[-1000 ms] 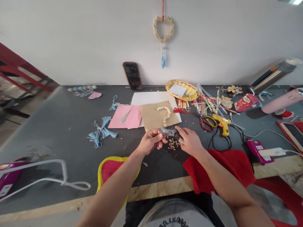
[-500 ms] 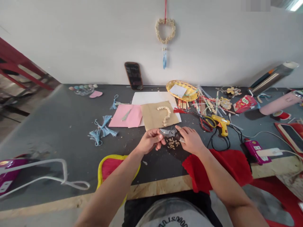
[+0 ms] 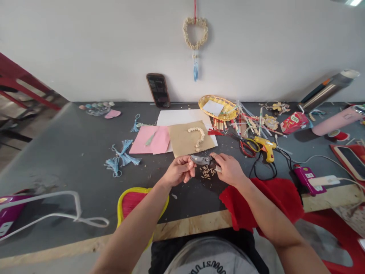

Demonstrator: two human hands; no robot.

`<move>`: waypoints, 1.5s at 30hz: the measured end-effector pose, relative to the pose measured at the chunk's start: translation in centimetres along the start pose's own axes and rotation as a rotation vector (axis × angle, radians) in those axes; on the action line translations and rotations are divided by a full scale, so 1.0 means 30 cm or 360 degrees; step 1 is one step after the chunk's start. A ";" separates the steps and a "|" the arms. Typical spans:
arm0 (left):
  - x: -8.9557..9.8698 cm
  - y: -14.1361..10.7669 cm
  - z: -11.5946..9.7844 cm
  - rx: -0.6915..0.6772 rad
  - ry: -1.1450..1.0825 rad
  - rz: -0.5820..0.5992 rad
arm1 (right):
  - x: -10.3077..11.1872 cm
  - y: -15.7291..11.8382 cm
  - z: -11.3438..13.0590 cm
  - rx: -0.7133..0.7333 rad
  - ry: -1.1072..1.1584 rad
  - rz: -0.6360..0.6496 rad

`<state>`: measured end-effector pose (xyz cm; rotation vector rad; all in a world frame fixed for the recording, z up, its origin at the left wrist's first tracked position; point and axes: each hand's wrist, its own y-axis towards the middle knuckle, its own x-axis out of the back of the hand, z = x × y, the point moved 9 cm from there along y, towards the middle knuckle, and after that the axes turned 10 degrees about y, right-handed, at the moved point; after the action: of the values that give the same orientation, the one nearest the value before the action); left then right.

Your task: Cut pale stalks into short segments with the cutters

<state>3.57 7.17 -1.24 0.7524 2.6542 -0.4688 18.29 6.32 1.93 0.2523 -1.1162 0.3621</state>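
My right hand [image 3: 230, 169] is wrapped round the handles of a pair of metal cutters [image 3: 202, 160], whose blades point left. At the blade tip my left hand [image 3: 180, 169] is closed in a pinch; whatever lies between its fingers is too small to make out. Small pale cut pieces [image 3: 207, 173] lie scattered on the dark table just below the cutters. Beyond the hands, a curved row of pale pieces [image 3: 201, 137] rests on a brown sheet [image 3: 181, 139]. A pink sheet [image 3: 139, 142] lies to its left.
Blue tassels [image 3: 124, 154] lie at left. A yellow basket [image 3: 232, 114], thin sticks, a yellow glue gun [image 3: 265, 147] and cables are at right. A red cloth [image 3: 273, 198] lies by my right forearm, and a phone [image 3: 158, 90] leans on the wall.
The view has shifted slightly. Both hands and the cutters keep nearly the same pose.
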 end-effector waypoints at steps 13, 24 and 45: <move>-0.029 -0.008 0.024 0.0046 -0.0134 0.0249 | -0.009 -0.003 0.011 0.0142 0.0090 -0.0008; -0.052 -0.019 0.035 0.0104 -0.0168 0.0434 | -0.001 -0.003 0.014 0.0331 0.0010 -0.0122; 0.011 0.023 -0.008 -0.0164 0.0071 -0.0159 | 0.012 0.004 -0.040 0.0000 -0.0082 -0.0113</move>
<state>3.63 7.98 -1.30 0.6089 2.7431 -0.3412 19.37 6.94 1.75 0.3017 -1.1548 0.2937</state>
